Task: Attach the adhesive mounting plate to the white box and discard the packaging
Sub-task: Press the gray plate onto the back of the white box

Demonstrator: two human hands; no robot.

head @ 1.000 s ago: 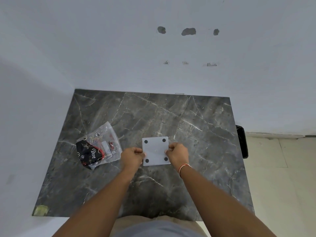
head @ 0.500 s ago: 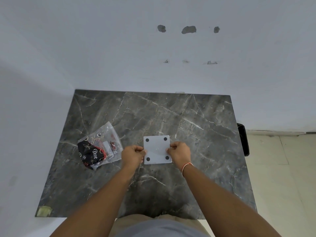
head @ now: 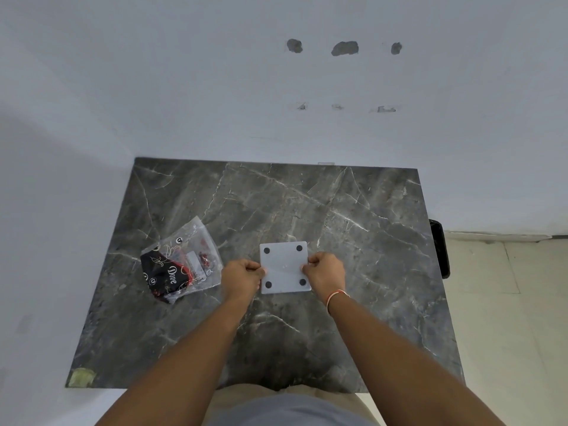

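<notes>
A square white box [head: 284, 265] with a black round pad at each of its corners lies on the dark marble table [head: 353, 241], a little in front of the middle. My left hand [head: 242, 278] grips its left edge and my right hand [head: 324, 272] grips its right edge, fingers curled over the sides. A clear plastic packaging bag [head: 181, 265] with black and red print and small parts inside lies flat to the left of my left hand. I cannot make out a separate mounting plate.
The table stands against a white wall at the back and left. A black object [head: 440, 247] sits beyond the table's right edge, above the tiled floor [head: 507, 318]. A yellowish patch [head: 80, 377] marks the table's front left corner.
Both hands and the white box have stayed nearly still on the table; only the head camera shifted slightly. The bag has not moved.
</notes>
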